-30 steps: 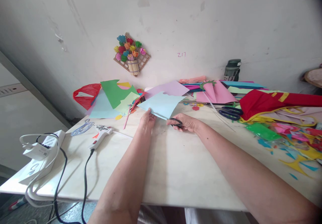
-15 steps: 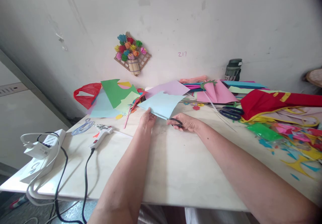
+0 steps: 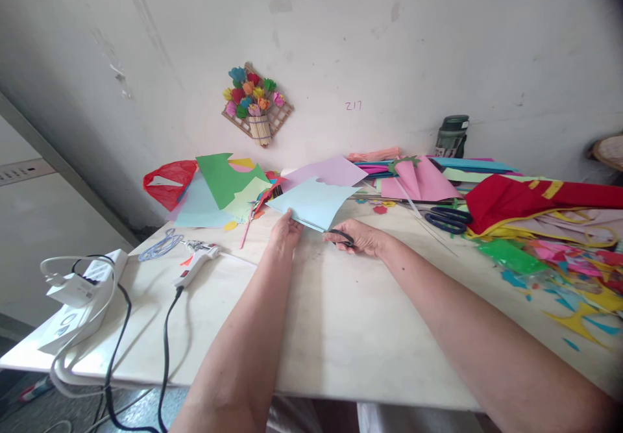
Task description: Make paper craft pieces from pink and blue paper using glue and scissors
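A light blue sheet of paper [image 3: 316,202] is held slightly above the table, a notch in its far edge. My left hand [image 3: 287,228] pinches its near left edge between thumb and fingers. Black-handled scissors [image 3: 343,236] are in my right hand [image 3: 359,237], closed around the handles. The scissor blades lie along the near edge of the blue sheet, pointing left toward my left hand. Just behind the blue sheet is a lilac sheet [image 3: 326,170].
Left on the table [image 3: 365,329] lie a glue gun [image 3: 195,267], a power strip [image 3: 104,284] with cables, and green paper [image 3: 224,176]. At right are blue-handled scissors [image 3: 448,219], red cloth [image 3: 506,202], paper scraps [image 3: 579,309] and a bottle [image 3: 451,136] by the wall.
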`<state>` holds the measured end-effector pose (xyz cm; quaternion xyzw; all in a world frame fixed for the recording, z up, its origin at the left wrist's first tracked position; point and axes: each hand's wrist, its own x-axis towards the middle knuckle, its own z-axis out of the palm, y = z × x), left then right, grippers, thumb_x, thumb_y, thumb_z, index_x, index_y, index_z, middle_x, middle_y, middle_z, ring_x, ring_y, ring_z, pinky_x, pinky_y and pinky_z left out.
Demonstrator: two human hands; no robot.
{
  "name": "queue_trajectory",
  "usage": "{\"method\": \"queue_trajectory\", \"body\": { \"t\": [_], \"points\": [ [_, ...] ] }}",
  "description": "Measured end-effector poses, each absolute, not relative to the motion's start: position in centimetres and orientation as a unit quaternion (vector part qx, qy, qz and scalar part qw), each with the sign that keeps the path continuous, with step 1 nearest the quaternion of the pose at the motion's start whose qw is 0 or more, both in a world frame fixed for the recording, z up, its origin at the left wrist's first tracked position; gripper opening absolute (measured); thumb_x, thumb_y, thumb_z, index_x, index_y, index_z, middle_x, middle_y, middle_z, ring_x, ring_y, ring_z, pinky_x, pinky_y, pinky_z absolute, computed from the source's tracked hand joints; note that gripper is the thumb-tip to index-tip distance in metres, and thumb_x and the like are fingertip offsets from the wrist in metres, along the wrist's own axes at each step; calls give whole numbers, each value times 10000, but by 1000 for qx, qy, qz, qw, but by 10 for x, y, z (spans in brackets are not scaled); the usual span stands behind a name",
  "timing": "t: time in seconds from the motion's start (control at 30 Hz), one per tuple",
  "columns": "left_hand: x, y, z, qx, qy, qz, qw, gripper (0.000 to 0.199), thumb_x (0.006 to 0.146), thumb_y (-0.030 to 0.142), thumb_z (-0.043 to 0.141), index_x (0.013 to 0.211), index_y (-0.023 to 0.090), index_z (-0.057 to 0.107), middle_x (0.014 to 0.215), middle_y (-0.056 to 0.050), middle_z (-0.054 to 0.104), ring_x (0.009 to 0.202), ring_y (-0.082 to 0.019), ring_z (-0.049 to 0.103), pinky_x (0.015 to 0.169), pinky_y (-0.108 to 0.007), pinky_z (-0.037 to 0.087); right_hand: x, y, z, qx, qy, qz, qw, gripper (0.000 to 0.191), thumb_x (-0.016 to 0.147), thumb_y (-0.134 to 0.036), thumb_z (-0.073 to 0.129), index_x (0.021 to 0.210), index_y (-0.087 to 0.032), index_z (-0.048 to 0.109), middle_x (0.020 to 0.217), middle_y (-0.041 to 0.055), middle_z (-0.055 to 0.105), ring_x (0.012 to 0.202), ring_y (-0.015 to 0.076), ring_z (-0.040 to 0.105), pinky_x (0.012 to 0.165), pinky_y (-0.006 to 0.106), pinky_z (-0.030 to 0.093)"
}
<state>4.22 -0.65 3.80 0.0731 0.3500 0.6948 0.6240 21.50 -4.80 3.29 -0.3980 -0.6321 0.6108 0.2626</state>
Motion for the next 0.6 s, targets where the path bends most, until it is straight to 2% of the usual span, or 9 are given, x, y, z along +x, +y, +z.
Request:
{"method": "queue_trajectory", "body": {
  "t": [0.1, 0.33, 0.6],
  "points": [
    [42, -7, 38, 73, 353, 692, 625, 81, 790, 87, 465, 754, 132, 522, 595, -9, 600, 515, -96, 594, 603, -248, 529, 215, -47, 33, -396, -625, 617, 267, 323, 653, -414, 639, 688, -140, 472, 441, -58, 464, 300, 7, 324, 285, 133, 218],
    [42, -5, 38, 83, 348, 699, 619, 88, 791, 81, 456, 791, 139, 522, 620, -15, 610, 547, -111, 606, 640, -290, 528, 213, -51, 37, -441, -619, 591, 271, 372, 643, -415, 652, 830, -171, 440, 429, -66, 496, 302, 28, 368, 290, 128, 258],
    [40, -5, 37, 106, 354, 702, 609, 82, 797, 94, 460, 771, 139, 523, 643, -19, 618, 576, -110, 613, 639, -263, 526, 212, -52, 35, -402, -653, 558, 316, 468, 578, -405, 697, 782, -195, 331, 505, -25, 608, 281, 41, 398, 314, 151, 307]
  ]
}}
